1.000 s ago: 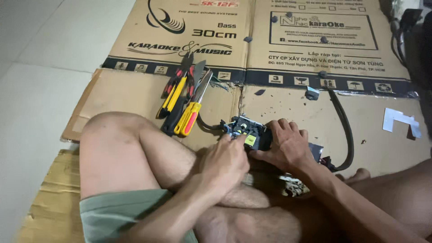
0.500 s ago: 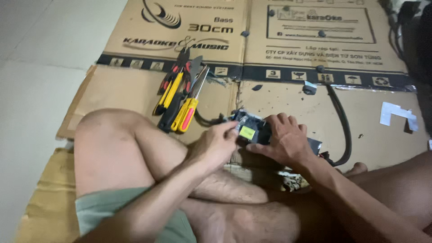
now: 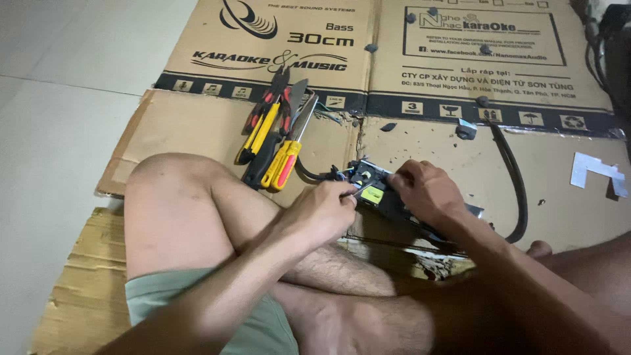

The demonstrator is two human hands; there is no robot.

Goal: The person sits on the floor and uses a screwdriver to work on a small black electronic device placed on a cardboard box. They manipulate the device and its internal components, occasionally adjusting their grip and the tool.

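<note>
A small black electrical device (image 3: 378, 195) with a yellow-green tab and coloured wires lies on the flattened cardboard (image 3: 197, 125) in front of my crossed legs. My right hand (image 3: 426, 190) grips it from the right side and steadies it. My left hand (image 3: 322, 212) is closed around a thin metal tool whose tip points at the device's left end. A black cable (image 3: 314, 175) runs out of the device toward the tools.
Red-and-yellow pliers (image 3: 263, 121), a scraper blade and a yellow-and-red screwdriver (image 3: 284, 161) lie side by side beyond my left knee. A thick black cable (image 3: 513, 177) curves at the right. White paper scraps (image 3: 595, 169) lie far right. Pale tiled floor (image 3: 59, 98) at left.
My left hand has drawn back slightly from over the device, so the yellow-green tab now shows, and it holds the thin tool at the device's left end. The right hand stays put.
</note>
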